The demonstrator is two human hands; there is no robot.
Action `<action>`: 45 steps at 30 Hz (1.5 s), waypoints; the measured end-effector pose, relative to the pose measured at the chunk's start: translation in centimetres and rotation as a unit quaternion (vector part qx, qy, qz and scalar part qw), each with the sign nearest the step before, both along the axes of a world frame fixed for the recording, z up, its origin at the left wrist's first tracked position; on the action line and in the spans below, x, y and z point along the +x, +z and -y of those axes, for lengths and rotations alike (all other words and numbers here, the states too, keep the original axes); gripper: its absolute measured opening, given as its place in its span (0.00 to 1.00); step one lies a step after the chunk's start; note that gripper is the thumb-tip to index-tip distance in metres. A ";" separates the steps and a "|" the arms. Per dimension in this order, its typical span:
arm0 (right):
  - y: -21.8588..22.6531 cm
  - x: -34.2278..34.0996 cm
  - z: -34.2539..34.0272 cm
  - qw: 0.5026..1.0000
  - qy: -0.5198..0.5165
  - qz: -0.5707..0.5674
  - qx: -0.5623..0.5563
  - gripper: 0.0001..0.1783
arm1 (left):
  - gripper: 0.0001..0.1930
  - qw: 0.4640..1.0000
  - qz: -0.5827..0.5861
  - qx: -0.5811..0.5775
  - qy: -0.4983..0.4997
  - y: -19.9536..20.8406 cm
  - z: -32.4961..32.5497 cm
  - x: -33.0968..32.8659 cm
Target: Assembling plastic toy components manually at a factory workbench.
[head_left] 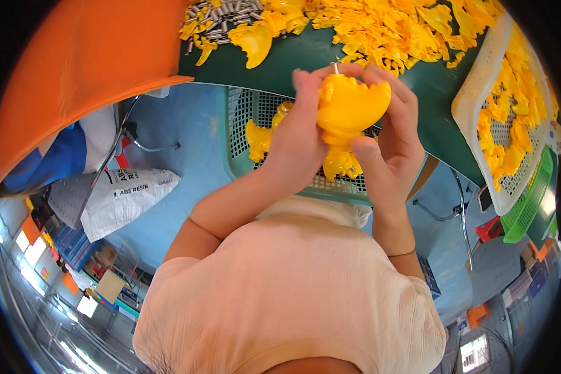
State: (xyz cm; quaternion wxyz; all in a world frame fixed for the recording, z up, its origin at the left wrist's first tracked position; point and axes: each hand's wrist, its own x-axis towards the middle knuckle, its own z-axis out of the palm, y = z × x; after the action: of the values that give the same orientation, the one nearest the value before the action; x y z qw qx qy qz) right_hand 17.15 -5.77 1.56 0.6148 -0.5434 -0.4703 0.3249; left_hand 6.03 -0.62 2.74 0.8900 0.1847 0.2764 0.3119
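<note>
Between my two hands, over the table's near edge, is a glossy yellow moulded plastic part [353, 105] with a rounded, bumpy body. A small metal pin [335, 67] stands up at its top. My left hand [298, 140] closes on the part's left side, the fingers partly hidden behind it. My right hand [397, 140] curls round the right side, thumb low and fingers at the top. Beneath the hands, a green plastic basket [229, 163] holds several yellow moulded parts [257, 138].
On the dark green table [280, 65] lie a heap of yellow plastic pieces [380, 34] and metal pins [234, 15]. A white basket [470, 106] of yellow pieces stands right, near a bright green basket [530, 202]. An orange panel [87, 68] rises left; a white sack [128, 202] lies below.
</note>
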 end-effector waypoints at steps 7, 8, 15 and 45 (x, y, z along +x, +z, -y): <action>-1.4 -0.8 4.8 0.885 0.130 -0.408 -0.185 0.19 | 0.21 0.888 -0.225 0.397 -0.055 -1.6 1.5 -4.8; -1.7 -0.9 5.6 0.820 0.144 -0.490 -0.260 0.18 | 0.20 0.841 -0.251 0.472 -0.080 -1.8 1.6 -5.5; -1.8 1.3 6.0 0.979 0.055 0.086 -0.177 0.13 | 0.09 0.847 -0.385 0.366 -0.018 -3.7 0.9 -6.4; -3.9 3.7 -8.1 0.804 -0.094 0.584 -0.049 0.37 | 0.07 0.812 -0.333 0.479 -0.029 -1.7 -3.2 -5.1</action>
State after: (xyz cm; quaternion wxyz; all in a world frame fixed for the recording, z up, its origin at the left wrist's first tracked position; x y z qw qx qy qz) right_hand 20.80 2.30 -2.32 0.2234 -0.7017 -0.6704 -0.0910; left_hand 0.89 2.55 1.08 0.5511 0.6882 0.3660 0.2978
